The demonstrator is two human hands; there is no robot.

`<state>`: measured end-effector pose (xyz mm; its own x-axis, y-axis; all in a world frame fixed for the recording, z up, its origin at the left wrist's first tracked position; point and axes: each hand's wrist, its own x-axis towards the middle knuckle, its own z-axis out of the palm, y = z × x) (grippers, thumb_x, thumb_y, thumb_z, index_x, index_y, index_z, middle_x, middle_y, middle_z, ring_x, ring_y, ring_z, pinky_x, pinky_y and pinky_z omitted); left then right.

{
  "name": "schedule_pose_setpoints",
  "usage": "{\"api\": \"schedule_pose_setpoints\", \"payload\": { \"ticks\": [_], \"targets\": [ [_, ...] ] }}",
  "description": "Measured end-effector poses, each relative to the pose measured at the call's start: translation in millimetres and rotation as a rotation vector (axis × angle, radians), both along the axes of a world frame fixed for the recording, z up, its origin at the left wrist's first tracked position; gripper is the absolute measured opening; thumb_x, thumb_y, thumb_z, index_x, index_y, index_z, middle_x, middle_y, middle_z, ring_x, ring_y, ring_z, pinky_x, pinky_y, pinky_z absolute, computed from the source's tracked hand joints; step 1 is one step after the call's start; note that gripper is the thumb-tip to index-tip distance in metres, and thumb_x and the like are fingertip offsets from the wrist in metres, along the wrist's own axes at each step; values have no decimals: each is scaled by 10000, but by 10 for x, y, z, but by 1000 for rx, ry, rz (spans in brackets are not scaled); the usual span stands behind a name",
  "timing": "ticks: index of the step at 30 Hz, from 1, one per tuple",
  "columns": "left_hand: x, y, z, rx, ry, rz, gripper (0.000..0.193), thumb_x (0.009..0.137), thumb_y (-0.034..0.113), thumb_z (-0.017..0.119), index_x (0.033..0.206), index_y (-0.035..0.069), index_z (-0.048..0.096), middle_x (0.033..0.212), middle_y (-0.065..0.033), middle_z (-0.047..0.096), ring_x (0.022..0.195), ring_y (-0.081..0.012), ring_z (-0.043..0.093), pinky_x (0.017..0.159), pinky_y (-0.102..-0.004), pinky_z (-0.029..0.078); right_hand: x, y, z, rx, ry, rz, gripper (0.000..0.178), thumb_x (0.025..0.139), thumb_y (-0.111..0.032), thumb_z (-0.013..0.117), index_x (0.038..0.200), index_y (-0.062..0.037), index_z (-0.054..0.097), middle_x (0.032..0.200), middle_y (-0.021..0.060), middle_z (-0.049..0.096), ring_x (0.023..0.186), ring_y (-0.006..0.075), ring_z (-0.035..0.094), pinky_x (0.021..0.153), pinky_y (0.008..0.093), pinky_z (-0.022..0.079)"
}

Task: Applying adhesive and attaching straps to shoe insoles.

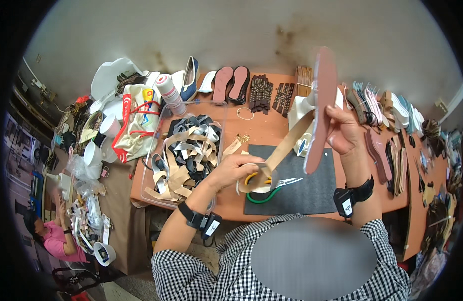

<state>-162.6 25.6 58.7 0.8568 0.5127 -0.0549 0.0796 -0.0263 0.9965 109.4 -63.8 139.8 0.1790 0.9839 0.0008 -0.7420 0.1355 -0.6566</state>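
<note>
An orange-brown counter (pixel 265 134) carries a dark mat (pixel 319 188) between the left hand (pixel 235 170) and right hand (pixel 343 131), a clear bin (pixel 224 128) left of the left hand, pink soles (pixel 378 154) right of the right hand, dark strips (pixel 261 89) beyond both.

A shoemaking workshop, its brown desk (pixel 274 130) lined with footwear parts: pink wedge soles (pixel 223 83), a blue shoe (pixel 190 78), bundled straps (pixel 374 108) and a clear bin (pixel 224 125) heaped with tan and dark strips (pixel 180 178). Scissors (pixel 291 181) show against a dark mat (pixel 317 195), near a long pink sole (pixel 323 115) held upright. At left, a person in a pink shirt (pixel 66 243) works beside clutter.
</note>
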Motion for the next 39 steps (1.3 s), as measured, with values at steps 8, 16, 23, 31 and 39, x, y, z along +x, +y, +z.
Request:
{"api": "schedule_pose_setpoints", "payload": {
  "ticks": [8, 16, 23, 31, 39],
  "targets": [
    [-427, -10, 165, 62, 91, 374, 272, 900, 248, 481, 757, 34, 569, 548, 67, 378, 481, -31, 320, 432, -195, 253, 73, -354, 86, 73, 91, -54, 308, 809, -52, 533, 1104, 10, 473, 916, 91, 562, 769, 191, 555, 696, 283, 482],
    [-1231, 478, 394, 184, 176, 714, 199, 861, 185, 508, 735, 51, 585, 542, 81, 391, 464, -18, 317, 409, -199, 228, 308, -902, 265, 14, -38, -130, 263, 778, -14, 563, 1025, -15, 476, 879, 84, 528, 766, 177, 553, 686, 287, 502],
    [-1738, 924, -104, 834, 1084, 882, 288, 701, 242, 657, 916, 54, 621, 789, -113, 562, 734, -252, 542, 622, -347, 421, 658, -1138, 279, 144, -19, -139, 298, 809, -40, 533, 1085, 60, 487, 1003, 175, 592, 892, 232, 610, 779, 310, 520],
    [194, -26, 480, 686, 90, 418, 391, 664, 88, 673, 1031, 14, 559, 1060, -137, 538, 1041, -259, 490, 866, -341, 404, 778, -1304, 176, 177, 145, -35, 384, 804, -61, 539, 1158, 52, 444, 1114, 286, 494, 1063, 385, 498, 848, 398, 497],
    [2328, -1013, 703, -520, -496, -388, 367, 778, 151, 639, 1083, -19, 529, 964, -84, 544, 855, -157, 533, 758, -263, 449, 830, -1508, -35, 137, 251, -14, 396, 812, -60, 529, 1181, 33, 422, 1062, 180, 559, 994, 311, 566, 882, 442, 465]
  ]
}}
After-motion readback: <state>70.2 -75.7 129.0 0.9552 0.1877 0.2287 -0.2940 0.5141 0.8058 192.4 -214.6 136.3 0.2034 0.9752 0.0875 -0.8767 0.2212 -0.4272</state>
